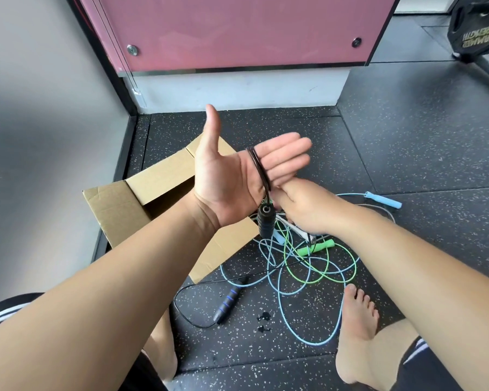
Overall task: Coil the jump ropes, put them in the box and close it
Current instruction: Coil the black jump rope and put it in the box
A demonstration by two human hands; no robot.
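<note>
My left hand (232, 170) is raised flat, palm toward me, thumb up and fingers straight. A black jump rope (259, 169) is wound several times round its fingers, and one black handle (265, 221) hangs below the palm. My right hand (302, 210) sits just under the left fingers with its fingers curled; its grip on the black cord is hidden. The rope's other handle (227, 303), black with blue rings, lies on the floor. Green (316, 246) and light blue (383, 199) jump ropes lie tangled on the floor. An open cardboard box (116, 204) stands behind my left forearm.
The floor is dark speckled rubber. A grey wall runs along the left and a pink panel with a white base stands behind the box. A weight plate (476, 26) leans at the far right. My bare foot (356, 331) rests beside the rope tangle.
</note>
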